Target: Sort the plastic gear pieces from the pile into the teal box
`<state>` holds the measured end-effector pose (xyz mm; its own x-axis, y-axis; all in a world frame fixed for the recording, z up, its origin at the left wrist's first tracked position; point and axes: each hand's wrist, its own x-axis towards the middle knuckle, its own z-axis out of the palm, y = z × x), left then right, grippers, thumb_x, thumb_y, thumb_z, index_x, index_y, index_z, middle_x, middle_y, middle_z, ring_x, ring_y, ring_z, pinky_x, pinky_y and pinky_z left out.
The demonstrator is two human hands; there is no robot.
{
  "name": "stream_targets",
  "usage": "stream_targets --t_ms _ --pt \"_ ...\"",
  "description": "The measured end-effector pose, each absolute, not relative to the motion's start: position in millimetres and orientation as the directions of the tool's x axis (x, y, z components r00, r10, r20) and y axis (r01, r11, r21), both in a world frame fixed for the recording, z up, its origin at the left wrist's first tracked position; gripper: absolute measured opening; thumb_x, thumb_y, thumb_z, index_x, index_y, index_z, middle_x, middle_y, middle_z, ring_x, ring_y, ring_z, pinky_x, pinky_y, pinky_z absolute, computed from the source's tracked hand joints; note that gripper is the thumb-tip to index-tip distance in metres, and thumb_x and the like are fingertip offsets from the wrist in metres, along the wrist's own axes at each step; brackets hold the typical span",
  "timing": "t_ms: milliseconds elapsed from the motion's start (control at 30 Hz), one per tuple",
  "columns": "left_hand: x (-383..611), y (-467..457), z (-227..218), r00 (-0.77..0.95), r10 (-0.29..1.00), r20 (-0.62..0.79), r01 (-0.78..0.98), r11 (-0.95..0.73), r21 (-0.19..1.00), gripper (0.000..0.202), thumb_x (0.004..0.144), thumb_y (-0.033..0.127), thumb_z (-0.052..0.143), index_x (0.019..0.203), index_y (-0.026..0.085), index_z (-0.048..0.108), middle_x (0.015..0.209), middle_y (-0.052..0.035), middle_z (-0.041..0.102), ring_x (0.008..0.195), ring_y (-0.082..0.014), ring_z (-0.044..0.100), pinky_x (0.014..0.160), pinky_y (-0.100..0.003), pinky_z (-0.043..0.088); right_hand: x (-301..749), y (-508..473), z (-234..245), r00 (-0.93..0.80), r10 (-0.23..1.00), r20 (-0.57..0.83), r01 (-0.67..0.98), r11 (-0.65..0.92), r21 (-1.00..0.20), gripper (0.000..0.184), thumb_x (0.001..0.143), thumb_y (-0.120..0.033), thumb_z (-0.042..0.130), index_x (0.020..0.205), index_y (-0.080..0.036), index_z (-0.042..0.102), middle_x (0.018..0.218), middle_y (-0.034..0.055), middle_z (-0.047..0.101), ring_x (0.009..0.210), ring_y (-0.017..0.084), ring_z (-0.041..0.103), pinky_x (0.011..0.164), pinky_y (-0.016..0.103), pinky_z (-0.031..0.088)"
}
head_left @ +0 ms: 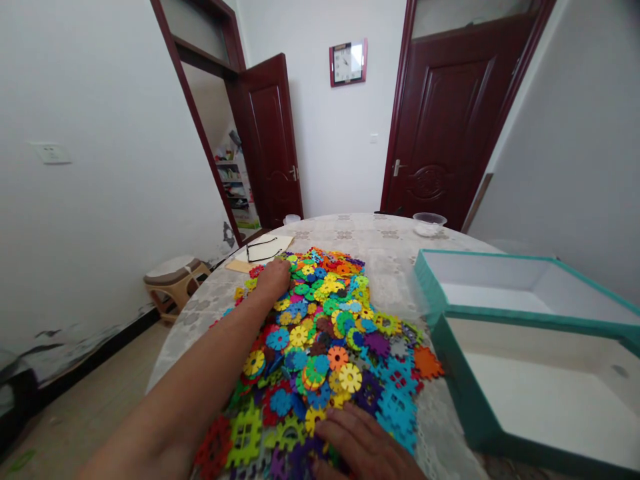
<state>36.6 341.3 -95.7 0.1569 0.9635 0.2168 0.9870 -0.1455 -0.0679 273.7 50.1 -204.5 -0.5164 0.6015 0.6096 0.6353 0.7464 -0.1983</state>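
The right hand [363,443] is resting with fingers spread on the near edge of the pile of plastic discs [320,333], while the left hand [274,279] is curling onto its far side, grip unclear. A teal box [463,380] is sitting open at 3 o'clock on the table [385,240], with glasses [263,250] lying at 11 o'clock.

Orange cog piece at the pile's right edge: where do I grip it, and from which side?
Pinch the orange cog piece by its toothed rim from the right: it lies flat, with that edge on the tablecloth, away from the pile.
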Motion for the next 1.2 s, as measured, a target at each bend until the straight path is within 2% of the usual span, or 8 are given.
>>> stream_targets --t_ms 200,400,567,633,800,867,1067,1200 --pt "29.9 322.5 -91.8 0.163 0.965 0.208 0.986 -0.154 -0.059 0.031 0.101 0.030 0.044 0.114 0.018 0.069 0.118 -0.0146 0.070 0.113 -0.0271 0.065 0.099 -0.037 0.050 269.5 50.3 -193.6 -0.508 0.390 0.768 0.599 0.801 -0.010 0.011 0.100 -0.028 0.066 0.111 -0.025 0.069 0.118 0.0009 0.078 0.112 0.019 0.071 0.101 0.032 0.059" --pt "23.7 241.8 -92.4 0.494 0.848 0.191 0.864 -0.503 -0.003 0.044 0.104 0.054 0.045 0.132 0.027 0.063 0.137 -0.0093 0.065 0.131 -0.0252 0.057 0.113 -0.039 0.043 277.3 45.5 -181.1 -0.502 0.493 0.711 0.650 0.757 -0.066 0.023 0.099 -0.025 0.065 0.121 -0.024 0.069 0.126 0.0066 0.074 0.123 0.024 0.065 0.106 0.039 0.055" --pt "18.6 194.1 -104.2 0.532 0.818 0.219 0.840 -0.543 -0.009 0.045 0.100 0.055 0.054 0.136 0.028 0.061 0.147 -0.0103 0.057 0.139 -0.0288 0.049 0.119 -0.045 0.037 284.5 44.6 -177.7 -0.516 0.640 0.570 0.704 0.695 -0.143 0.035 0.094 -0.012 0.066 0.127 -0.024 0.068 0.137 0.0092 0.068 0.132 0.029 0.058 0.112 0.049 0.050" --pt "17.9 188.1 -107.0 0.516 0.824 0.234 0.847 -0.532 0.004 0.039 0.101 0.051 0.054 0.129 0.025 0.064 0.142 -0.0114 0.059 0.135 -0.0285 0.052 0.117 -0.045 0.040 286.3 47.5 -176.8 -0.513 0.657 0.553 0.725 0.676 -0.130 0.032 0.094 -0.010 0.065 0.123 -0.023 0.070 0.137 0.0102 0.068 0.133 0.029 0.057 0.112 0.050 0.050" --pt "14.8 164.2 -105.9 0.527 0.810 0.258 0.829 -0.557 0.053 0.035 0.104 0.047 0.048 0.111 0.021 0.069 0.109 -0.0104 0.070 0.109 -0.0263 0.064 0.098 -0.042 0.048 289.0 53.0 -176.2 -0.497 0.670 0.551 0.751 0.650 -0.113 0.030 0.098 -0.013 0.061 0.124 -0.022 0.071 0.135 0.0106 0.067 0.132 0.030 0.057 0.112 0.049 0.050" --pt "13.8 142.4 -104.9 0.523 0.798 0.299 0.822 -0.565 0.070 0.035 0.105 0.048 0.047 0.110 0.021 0.069 0.107 -0.0101 0.071 0.107 -0.0264 0.064 0.097 -0.043 0.048 289.5 52.4 -175.1 -0.496 0.665 0.558 0.746 0.655 -0.119 0.031 0.099 -0.012 0.059 0.126 -0.022 0.070 0.135 0.0108 0.067 0.132 0.029 0.057 0.113 0.048 0.050" --pt "22.6 57.1 -112.7 0.487 0.779 0.395 0.797 -0.581 0.163 0.041 0.101 0.053 0.055 0.128 0.024 0.066 0.136 -0.0114 0.065 0.135 -0.0309 0.052 0.118 -0.054 0.036 295.1 47.0 -162.4 -0.459 0.667 0.587 0.741 0.652 -0.161 0.030 0.100 -0.018 0.056 0.127 -0.021 0.070 0.129 0.0133 0.069 0.126 0.029 0.060 0.112 0.052 0.050" --pt "32.8 8.7 -125.1 0.444 0.798 0.407 0.824 -0.542 0.165 0.079 0.083 0.065 0.074 0.149 0.028 0.052 0.156 -0.0127 0.050 0.151 -0.0399 0.035 0.124 -0.066 0.025 311.3 40.6 -145.3 -0.480 0.695 0.535 0.736 0.651 -0.185 0.034 0.097 -0.028 0.063 0.130 -0.020 0.068 0.137 0.0155 0.064 0.132 0.033 0.056 0.111 0.056 0.048"
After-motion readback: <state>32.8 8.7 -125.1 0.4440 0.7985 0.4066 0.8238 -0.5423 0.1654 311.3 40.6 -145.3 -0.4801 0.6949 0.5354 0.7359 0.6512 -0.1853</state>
